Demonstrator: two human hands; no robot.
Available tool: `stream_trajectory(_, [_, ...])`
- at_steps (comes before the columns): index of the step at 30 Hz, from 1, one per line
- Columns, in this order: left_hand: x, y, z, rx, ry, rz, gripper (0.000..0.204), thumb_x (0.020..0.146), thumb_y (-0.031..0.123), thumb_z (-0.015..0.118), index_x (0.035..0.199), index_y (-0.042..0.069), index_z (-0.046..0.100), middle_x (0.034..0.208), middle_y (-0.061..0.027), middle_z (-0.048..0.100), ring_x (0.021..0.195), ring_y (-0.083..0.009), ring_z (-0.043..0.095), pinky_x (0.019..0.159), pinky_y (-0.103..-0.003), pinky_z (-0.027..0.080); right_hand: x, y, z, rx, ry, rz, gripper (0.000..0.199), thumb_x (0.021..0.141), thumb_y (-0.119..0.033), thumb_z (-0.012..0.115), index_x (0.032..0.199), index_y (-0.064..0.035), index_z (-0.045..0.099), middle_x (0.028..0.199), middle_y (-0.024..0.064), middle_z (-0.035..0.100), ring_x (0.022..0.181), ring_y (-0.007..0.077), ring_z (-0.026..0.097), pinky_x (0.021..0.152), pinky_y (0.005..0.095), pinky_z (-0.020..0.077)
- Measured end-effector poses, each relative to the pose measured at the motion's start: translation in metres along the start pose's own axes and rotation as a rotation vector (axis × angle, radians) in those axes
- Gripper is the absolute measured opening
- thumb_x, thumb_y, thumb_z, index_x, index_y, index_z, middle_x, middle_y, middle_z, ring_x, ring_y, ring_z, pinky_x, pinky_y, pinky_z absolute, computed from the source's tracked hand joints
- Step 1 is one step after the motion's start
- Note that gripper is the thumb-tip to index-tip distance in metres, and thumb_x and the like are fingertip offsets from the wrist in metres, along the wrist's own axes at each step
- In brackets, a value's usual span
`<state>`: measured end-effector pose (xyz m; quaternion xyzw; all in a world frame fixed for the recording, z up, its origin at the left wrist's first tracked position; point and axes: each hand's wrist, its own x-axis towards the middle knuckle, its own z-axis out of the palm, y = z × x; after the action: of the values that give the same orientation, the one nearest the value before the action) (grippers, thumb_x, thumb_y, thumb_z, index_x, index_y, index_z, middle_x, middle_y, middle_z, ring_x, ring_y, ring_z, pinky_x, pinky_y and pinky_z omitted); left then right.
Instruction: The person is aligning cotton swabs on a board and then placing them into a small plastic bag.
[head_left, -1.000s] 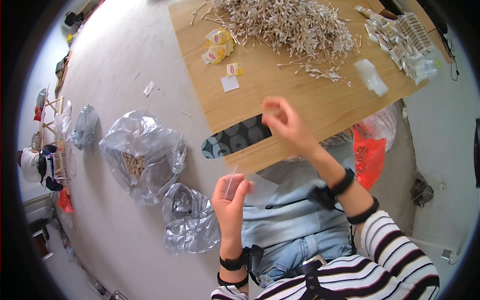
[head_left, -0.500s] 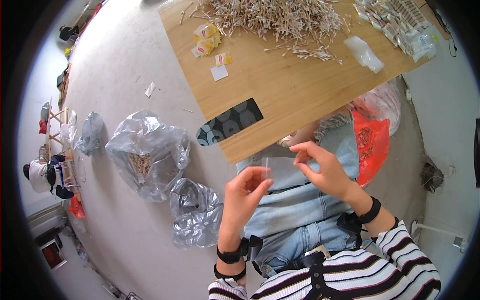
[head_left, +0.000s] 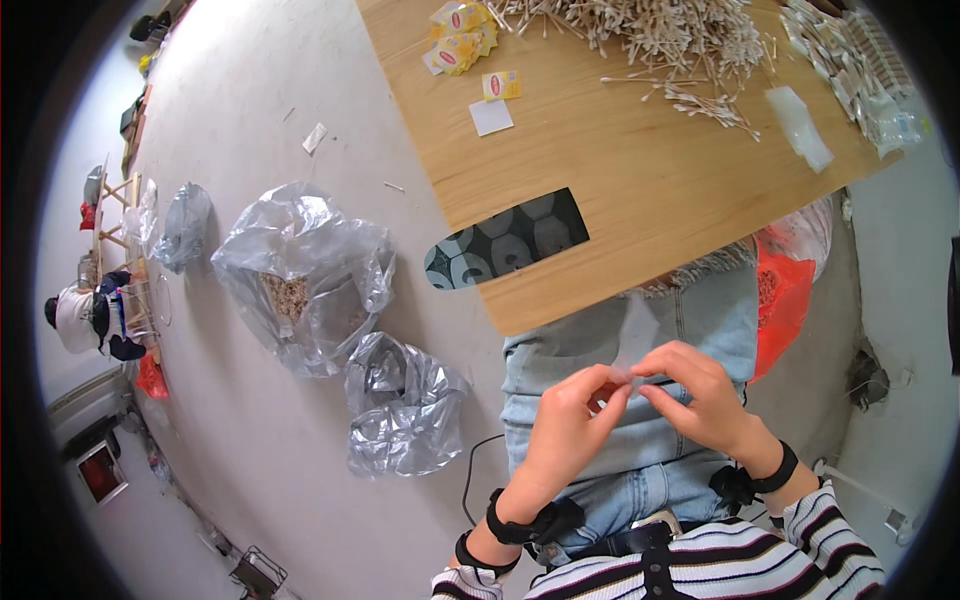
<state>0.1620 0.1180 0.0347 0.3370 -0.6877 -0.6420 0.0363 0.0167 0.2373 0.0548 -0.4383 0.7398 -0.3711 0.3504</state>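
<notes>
Over my lap, a small see-through plastic bag hangs between my hands, its body pointing away toward the table edge. My left hand is closed, thumb and forefinger pinching the near edge of the bag. Right beside it, my right hand pinches the same edge, the fingertips of both hands almost touching. The bag looks empty, and its pinched edge is mostly hidden by my fingers. Beneath lie my light blue jeans.
On the wooden table are a heap of cotton swabs, yellow printed cards, a white card, clear bags and a dark patterned mat. Grey plastic bags stand on the floor at left, a red bag at right.
My hands have come together from holding the bag spread between them to pinching its edge side by side. The view has shifted, so the table appears further right and up.
</notes>
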Motion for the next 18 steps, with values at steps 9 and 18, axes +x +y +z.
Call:
stream_trajectory(9, [0.02,-0.003,-0.006,-0.62,-0.173,-0.317,0.016,0.096,0.011,0.061,0.101,-0.003,0.068,0.094,-0.0066,0.072,0.085,-0.0127,0.069,0.077,-0.025,0.054,0.023,0.002,-0.011,0.021,-0.065,-0.037,0.033,0.076,-0.002,0.074,0.108,-0.0037,0.065,0.096,0.0121,0.066,0.086,0.0291,0.064,0.073,0.0367,0.0509])
stream_trajectory(18, [0.027,0.007,0.002,-0.326,-0.082,-0.153,0.017,0.093,0.014,0.067,0.092,-0.002,0.069,0.08,-0.005,0.072,0.073,-0.0082,0.065,0.067,-0.023,0.05,0.019,0.003,-0.013,0.109,0.001,0.018,0.034,0.076,-0.001,0.075,0.109,-0.002,0.067,0.095,0.0119,0.067,0.085,0.0265,0.065,0.073,0.0332,0.0518])
